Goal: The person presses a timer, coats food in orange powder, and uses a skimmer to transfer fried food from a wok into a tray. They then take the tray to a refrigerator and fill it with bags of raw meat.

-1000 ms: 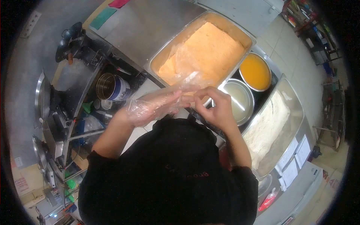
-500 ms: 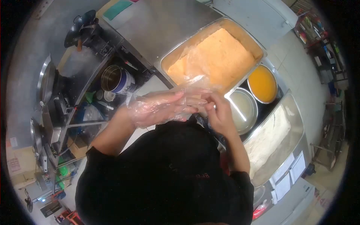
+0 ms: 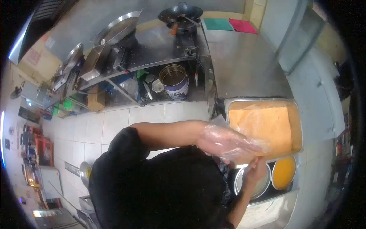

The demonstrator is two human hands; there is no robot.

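Note:
A clear plastic glove (image 3: 217, 138) covers my left hand (image 3: 228, 144), whose fingers stretch out to the right inside the loose film. My right hand (image 3: 256, 170) is bare and pinches the glove near its fingertips. Just beyond both hands, a large flat orange slab (image 3: 276, 124) lies in a rectangular metal tray (image 3: 263, 101). Below my right hand sits a round metal pan (image 3: 263, 187) of pale liquid, partly hidden by the hand and forearm. Beside it stands a round pan of orange-yellow liquid (image 3: 284, 173).
A tray with a white doughy slab (image 3: 263, 213) is at the lower right. A steel counter (image 3: 248, 68) extends behind the orange slab's tray. To the left, a stove bench holds woks (image 3: 180, 14), with a metal bucket (image 3: 173, 82) underneath. Tiled floor (image 3: 118, 126) lies between.
My view has turned left, so the trays appear lower right and more of the stove shows. My gloved left hand now reaches farther right, with my right hand still at its fingertips.

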